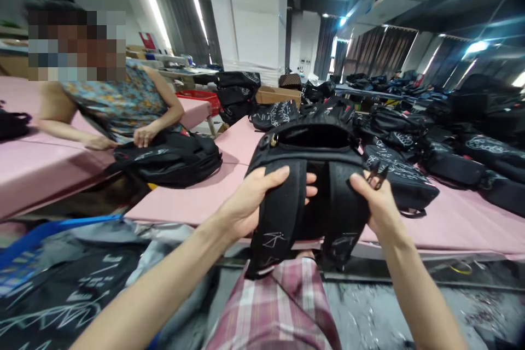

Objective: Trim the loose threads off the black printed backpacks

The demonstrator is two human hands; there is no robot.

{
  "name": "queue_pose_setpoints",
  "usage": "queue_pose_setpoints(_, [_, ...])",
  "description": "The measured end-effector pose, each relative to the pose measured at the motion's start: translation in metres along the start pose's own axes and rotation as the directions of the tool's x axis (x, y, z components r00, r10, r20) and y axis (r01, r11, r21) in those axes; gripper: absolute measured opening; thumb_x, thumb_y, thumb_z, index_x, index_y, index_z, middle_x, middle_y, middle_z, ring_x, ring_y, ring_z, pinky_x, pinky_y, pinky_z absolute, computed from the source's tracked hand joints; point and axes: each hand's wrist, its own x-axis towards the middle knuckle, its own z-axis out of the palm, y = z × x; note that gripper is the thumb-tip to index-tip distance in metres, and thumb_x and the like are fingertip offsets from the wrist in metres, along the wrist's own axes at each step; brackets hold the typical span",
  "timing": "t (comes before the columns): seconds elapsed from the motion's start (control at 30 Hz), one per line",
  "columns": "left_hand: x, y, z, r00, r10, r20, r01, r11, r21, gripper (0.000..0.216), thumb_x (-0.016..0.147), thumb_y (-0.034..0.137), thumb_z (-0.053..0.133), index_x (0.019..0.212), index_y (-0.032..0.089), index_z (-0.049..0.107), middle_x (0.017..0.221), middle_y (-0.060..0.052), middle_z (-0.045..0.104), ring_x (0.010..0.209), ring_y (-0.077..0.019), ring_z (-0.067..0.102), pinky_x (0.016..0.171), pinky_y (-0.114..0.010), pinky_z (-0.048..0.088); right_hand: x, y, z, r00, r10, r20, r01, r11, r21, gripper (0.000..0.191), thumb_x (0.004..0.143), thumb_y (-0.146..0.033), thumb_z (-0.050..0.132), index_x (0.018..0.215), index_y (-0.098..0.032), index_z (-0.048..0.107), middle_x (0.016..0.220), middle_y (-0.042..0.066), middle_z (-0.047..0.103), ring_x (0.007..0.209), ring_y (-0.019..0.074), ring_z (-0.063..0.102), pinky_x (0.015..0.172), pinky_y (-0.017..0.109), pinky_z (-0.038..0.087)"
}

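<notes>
Holds black backpack (pixel 318 205) over near edge of pink-covered table (pixel 223 197), mouth agape. Pinches one shoulder strap (pixel 283 208) in left hand (pixel 248 197), the other in right hand (pixel 379 199), along with probable thread snips (pixel 378 177), too small to confirm. Beyond, rightward: printed black bags (pixel 400 169). Leftward: co-worker (pixel 117 93) in floral top, hands on another backpack (pixel 174 156).

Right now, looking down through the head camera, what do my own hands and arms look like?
Your left hand and right hand are ungloved, with no ring that I can make out. Both the left forearm and right forearm are bare, with no sleeve, watch or bracelet showing.
</notes>
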Motion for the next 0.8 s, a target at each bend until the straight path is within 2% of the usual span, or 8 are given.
queue_pose_setpoints(0.1, [0.007,0.022,0.009,1.0,0.014,0.026,-0.013,1.0,-0.011,0.033,0.086,0.034,0.048,0.098,0.009,0.066,0.097,-0.013,0.069,0.083,-0.0235,0.066,0.074,-0.032,0.055,0.012,-0.013,0.002,0.999,-0.01,-0.034,0.012,0.996,0.085,0.026,0.069,-0.044,0.067,0.079,-0.021,0.062,0.07,0.001,0.063,0.065,0.0173,0.06,0.061,0.029,0.049])
queue_pose_setpoints(0.2, [0.043,0.017,-0.004,0.991,-0.136,0.011,0.137,0.988,-0.066,0.042,0.089,0.037,0.04,0.1,0.005,0.065,0.09,-0.015,0.07,0.079,-0.0213,0.067,0.069,-0.028,0.055,0.034,0.013,0.009,0.992,0.124,0.001,-0.123,0.983,0.139,0.032,0.065,-0.046,0.068,0.08,-0.018,0.062,0.07,0.003,0.065,0.062,0.0181,0.061,0.061,0.031,0.049])
queue_pose_setpoints(0.27, [0.071,-0.009,-0.027,0.966,-0.258,0.002,0.256,0.958,-0.128,0.044,0.091,0.035,0.037,0.1,0.002,0.064,0.089,-0.017,0.069,0.076,-0.0195,0.067,0.067,-0.026,0.055,0.043,0.053,0.014,0.963,0.266,0.031,-0.267,0.95,0.161,0.035,0.063,-0.046,0.068,0.079,-0.016,0.062,0.069,0.004,0.065,0.06,0.0178,0.06,0.06,0.032,0.048])
queue_pose_setpoints(0.37, [0.091,-0.076,-0.076,0.933,-0.356,-0.048,0.344,0.924,-0.168,0.048,0.09,0.04,0.038,0.097,0.0,0.063,0.09,-0.02,0.068,0.075,-0.0194,0.067,0.066,-0.026,0.055,0.031,0.13,0.017,0.933,0.359,-0.031,-0.355,0.93,0.095,0.034,0.06,-0.046,0.069,0.067,-0.016,0.055,0.058,-0.001,0.058,0.052,0.0116,0.052,0.052,0.025,0.042])
queue_pose_setpoints(0.43, [0.083,-0.127,-0.108,0.912,-0.404,-0.073,0.388,0.906,-0.172,0.051,0.088,0.046,0.04,0.097,0.001,0.063,0.096,-0.022,0.067,0.08,-0.0216,0.067,0.069,-0.028,0.055,0.007,0.177,0.015,0.911,0.411,-0.04,-0.412,0.911,-0.014,0.037,0.06,-0.046,0.069,0.058,-0.019,0.044,0.047,-0.007,0.044,0.043,0.0066,0.038,0.043,0.021,0.031])
queue_pose_setpoints(0.53, [0.055,-0.184,-0.138,0.872,-0.483,-0.078,0.459,0.863,-0.212,0.057,0.085,0.053,0.039,0.098,0.003,0.063,0.109,-0.022,0.063,0.091,-0.0237,0.065,0.075,-0.028,0.053,-0.031,0.223,0.009,0.819,0.572,0.028,-0.565,0.815,-0.131,0.043,0.063,-0.05,0.065,0.057,-0.022,0.033,0.041,-0.012,0.024,0.037,0.0047,0.019,0.037,0.021,0.015])
queue_pose_setpoints(0.63, [0.037,-0.21,-0.147,0.872,-0.485,-0.068,0.458,0.857,-0.237,0.058,0.084,0.055,0.037,0.1,0.005,0.063,0.122,-0.02,0.055,0.097,-0.0238,0.062,0.079,-0.028,0.052,-0.05,0.241,0.005,0.759,0.647,0.067,-0.633,0.758,-0.157,0.044,0.066,-0.052,0.061,0.058,-0.023,0.03,0.041,-0.012,0.017,0.037,0.005,0.014,0.037,0.022,0.01])
queue_pose_setpoints(0.8, [0.038,-0.21,-0.144,0.893,-0.442,-0.089,0.421,0.888,-0.187,0.057,0.085,0.055,0.037,0.101,0.007,0.064,0.126,-0.018,0.053,0.097,-0.0229,0.062,0.078,-0.027,0.052,-0.048,0.246,0.003,0.747,0.659,0.083,-0.641,0.748,-0.175,0.044,0.066,-0.055,0.06,0.059,-0.023,0.031,0.042,-0.012,0.018,0.037,0.0049,0.014,0.037,0.021,0.011])
